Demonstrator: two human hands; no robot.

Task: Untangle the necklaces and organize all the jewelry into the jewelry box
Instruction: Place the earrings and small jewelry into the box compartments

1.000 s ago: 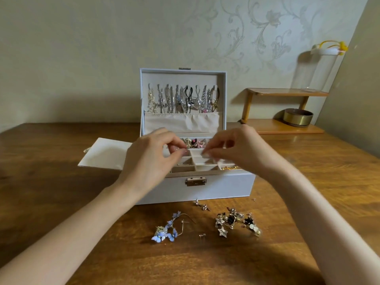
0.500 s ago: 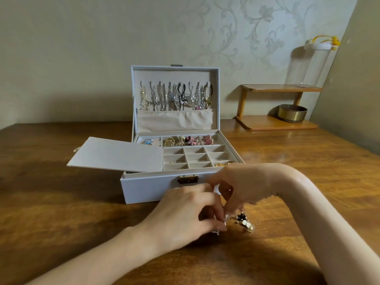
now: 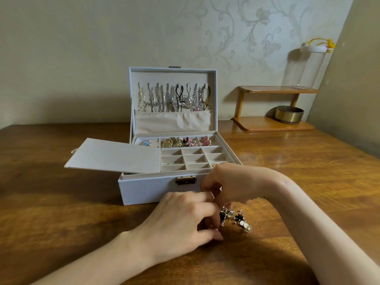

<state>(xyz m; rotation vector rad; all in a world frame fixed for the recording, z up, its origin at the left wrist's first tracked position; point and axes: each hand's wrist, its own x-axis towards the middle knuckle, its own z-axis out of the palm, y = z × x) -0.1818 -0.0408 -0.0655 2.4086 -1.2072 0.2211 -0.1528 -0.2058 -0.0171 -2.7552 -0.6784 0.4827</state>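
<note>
Dim, warm, soft light coming from right of the jewelry box [image 3: 156, 190]. Its broad shadow falls left across the table [image 3: 61, 223], with a hazy sheen on the wood to its right. Small glints on the earring cluster [image 3: 234, 219] in front. Left hand [image 3: 181, 221] and right hand [image 3: 236, 186] slightly soft. Wide-angle bowing toward the frame edges.

Bare table [image 3: 61, 202] left of jewelry box [image 3: 156, 188].

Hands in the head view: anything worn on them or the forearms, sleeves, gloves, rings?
Nothing worn shows. The left hand and right hand are gloveless, with no rings on the visible fingers; both forearms are sleeveless down to the frame edge, without watch or bracelet.
</note>
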